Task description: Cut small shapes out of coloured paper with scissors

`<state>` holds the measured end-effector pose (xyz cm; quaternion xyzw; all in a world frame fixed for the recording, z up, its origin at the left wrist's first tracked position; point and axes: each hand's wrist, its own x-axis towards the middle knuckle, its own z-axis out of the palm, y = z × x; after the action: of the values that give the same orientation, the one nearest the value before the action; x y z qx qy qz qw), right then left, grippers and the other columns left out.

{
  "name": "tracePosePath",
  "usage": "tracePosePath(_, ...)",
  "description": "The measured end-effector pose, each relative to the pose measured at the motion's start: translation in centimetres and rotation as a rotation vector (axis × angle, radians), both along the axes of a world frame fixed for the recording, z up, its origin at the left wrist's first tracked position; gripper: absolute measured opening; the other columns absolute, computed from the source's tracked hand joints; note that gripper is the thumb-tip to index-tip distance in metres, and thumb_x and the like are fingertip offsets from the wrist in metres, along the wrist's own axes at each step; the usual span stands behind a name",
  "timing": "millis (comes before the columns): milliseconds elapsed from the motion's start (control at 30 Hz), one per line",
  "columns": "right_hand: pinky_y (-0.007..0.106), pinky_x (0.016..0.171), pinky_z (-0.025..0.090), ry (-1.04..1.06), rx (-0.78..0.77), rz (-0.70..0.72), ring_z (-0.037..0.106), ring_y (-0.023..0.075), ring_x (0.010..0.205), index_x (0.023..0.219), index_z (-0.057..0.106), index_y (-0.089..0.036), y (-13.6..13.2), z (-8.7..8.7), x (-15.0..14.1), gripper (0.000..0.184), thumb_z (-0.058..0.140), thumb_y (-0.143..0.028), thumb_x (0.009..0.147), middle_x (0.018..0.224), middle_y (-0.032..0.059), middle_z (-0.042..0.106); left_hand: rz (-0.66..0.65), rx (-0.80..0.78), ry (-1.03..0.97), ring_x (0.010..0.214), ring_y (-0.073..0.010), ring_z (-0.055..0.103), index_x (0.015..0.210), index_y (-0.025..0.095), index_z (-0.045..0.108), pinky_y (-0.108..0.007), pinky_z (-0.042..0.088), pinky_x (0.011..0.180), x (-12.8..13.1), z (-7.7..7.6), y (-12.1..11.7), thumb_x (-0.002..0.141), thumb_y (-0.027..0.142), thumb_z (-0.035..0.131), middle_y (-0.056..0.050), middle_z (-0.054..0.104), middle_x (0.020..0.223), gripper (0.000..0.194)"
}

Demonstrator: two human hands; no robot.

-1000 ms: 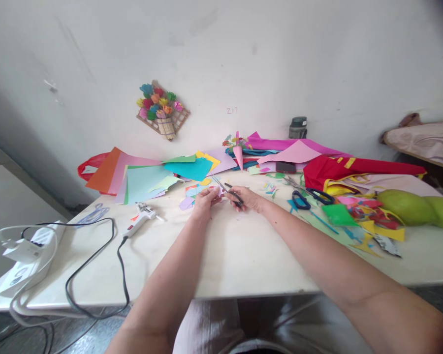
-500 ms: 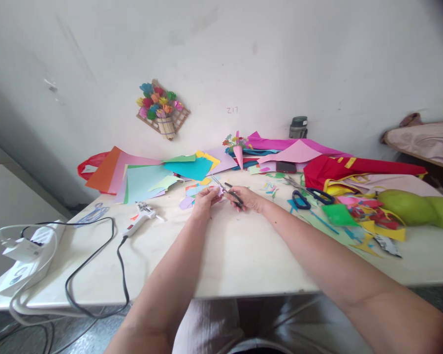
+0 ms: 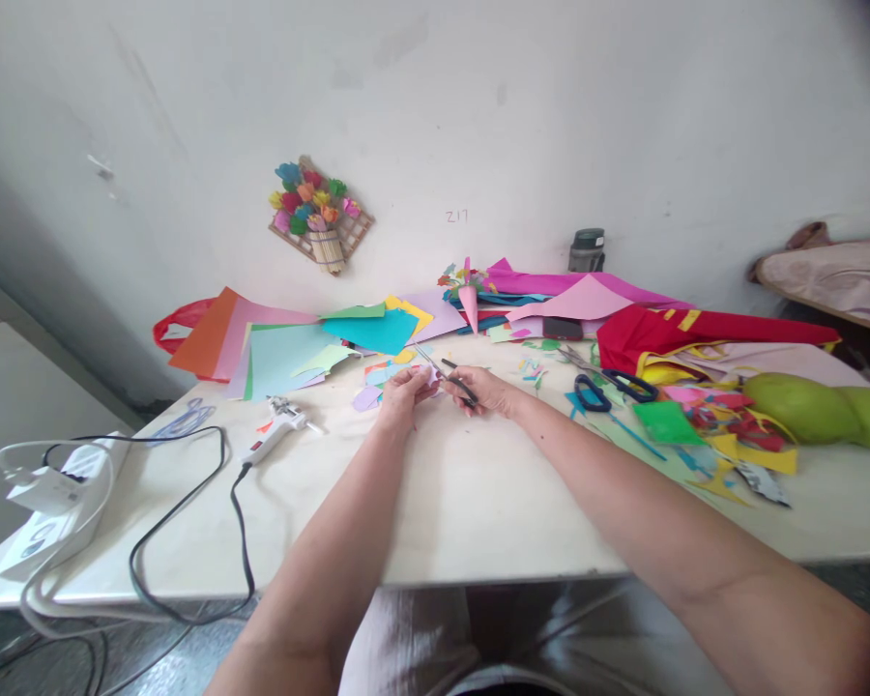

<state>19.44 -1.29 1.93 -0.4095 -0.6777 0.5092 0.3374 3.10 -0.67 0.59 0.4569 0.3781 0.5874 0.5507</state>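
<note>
While the glue gun (image 3: 268, 442) lies out of hand on the near left of the table (image 3: 507, 512), we hold black-handled scissors (image 3: 465, 390) in our right hand (image 3: 484, 389). Our left hand (image 3: 404, 391), fingers pinched narrow, holds a small pale purple paper piece (image 3: 433, 371) close to the blades; we cannot tell whether they touch it. We judge the cutting partway along, this piece not yet laid down. Beside the left hand, cut paper pieces (image 3: 366, 398) look done. Farther back, large coloured sheets (image 3: 286, 346) seem mostly uncut, and a pink paper cone (image 3: 468, 304) with small flowers looks assembled.
</note>
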Motion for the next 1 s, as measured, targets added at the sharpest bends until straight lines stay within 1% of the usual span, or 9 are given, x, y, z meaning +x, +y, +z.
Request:
tracePosePath(100, 0.015, 0.029, 0.027, -0.012, -0.001, -0.004, 0.047, 0.0059, 0.034, 0.081, 0.050, -0.017, -0.06, 0.03, 0.01, 0.024, 0.056, -0.040, 0.079, 0.050, -0.0061, 0.053, 0.001, -0.009, 0.006, 0.063, -0.0148, 0.062, 0.071, 0.013, 0.063, -0.031, 0.051, 0.069, 0.09, 0.32, -0.27, 0.054, 0.039, 0.078, -0.006, 0.067, 0.071, 0.035)
tracePosePath(233, 0.015, 0.029, 0.027, -0.005, -0.006, 0.022, 0.048, 0.0057, 0.034, 0.082, 0.051, -0.017, -0.11, 0.08, 0.09, 0.027, 0.056, -0.043, 0.079, 0.050, -0.0059, 0.053, 0.001, -0.022, 0.004, 0.060, -0.0147, 0.062, 0.069, 0.013, 0.062, -0.031, 0.051, 0.067, 0.14, 0.64, -0.54, 0.051, 0.038, 0.080, -0.006, 0.067, 0.069, 0.036)
tracePosePath(433, 0.015, 0.029, 0.029, 0.020, 0.012, 0.034, 0.050, 0.0056, 0.036, 0.077, 0.049, -0.017, 0.03, -0.08, 0.24, 0.030, 0.058, -0.045, 0.078, 0.054, -0.0038, 0.056, 0.017, -0.007, 0.004, 0.065, -0.0161, 0.063, 0.071, 0.013, 0.063, -0.032, 0.051, 0.068, 0.01, 0.37, -0.28, 0.052, 0.039, 0.079, -0.006, 0.067, 0.071, 0.035)
tracePosePath(567, 0.015, 0.029, 0.029, 0.009, 0.005, 0.034, 0.051, 0.0059, 0.038, 0.077, 0.050, -0.017, 0.11, -0.10, 0.22, 0.030, 0.057, -0.046, 0.079, 0.055, -0.0039, 0.058, 0.033, -0.004, -0.005, 0.064, -0.0150, 0.062, 0.071, 0.013, 0.064, -0.030, 0.051, 0.067, 0.01, 0.36, -0.31, 0.052, 0.039, 0.078, -0.006, 0.067, 0.072, 0.035)
tracePosePath(700, 0.015, 0.029, 0.028, -0.013, -0.009, 0.020, 0.050, 0.0058, 0.036, 0.081, 0.050, -0.017, 0.03, 0.05, 0.09, 0.029, 0.056, -0.046, 0.079, 0.053, -0.0044, 0.057, 0.055, -0.011, -0.018, 0.060, -0.0131, 0.059, 0.069, 0.014, 0.063, -0.029, 0.050, 0.066, 0.09, 0.49, -0.46, 0.051, 0.039, 0.079, -0.004, 0.065, 0.068, 0.035)
tracePosePath(833, 0.015, 0.030, 0.028, -0.013, -0.006, 0.006, 0.049, 0.0057, 0.035, 0.080, 0.051, -0.017, -0.21, 0.27, -0.07, 0.029, 0.058, -0.045, 0.077, 0.051, -0.0054, 0.056, 0.079, 0.020, -0.021, 0.057, -0.0104, 0.055, 0.066, 0.014, 0.061, -0.027, 0.048, 0.063, -0.02, 0.39, -0.31, 0.051, 0.039, 0.079, -0.001, 0.061, 0.063, 0.034)
tracePosePath(1000, 0.015, 0.030, 0.027, -0.020, -0.005, -0.009, 0.048, 0.0058, 0.035, 0.080, 0.051, -0.018, -0.42, 0.40, -0.18, 0.031, 0.060, -0.047, 0.074, 0.051, -0.0055, 0.055, 0.076, 0.025, -0.017, 0.050, -0.0077, 0.050, 0.062, 0.014, 0.058, -0.025, 0.047, 0.059, -0.15, 0.25, -0.10, 0.052, 0.040, 0.079, 0.002, 0.055, 0.056, 0.035)
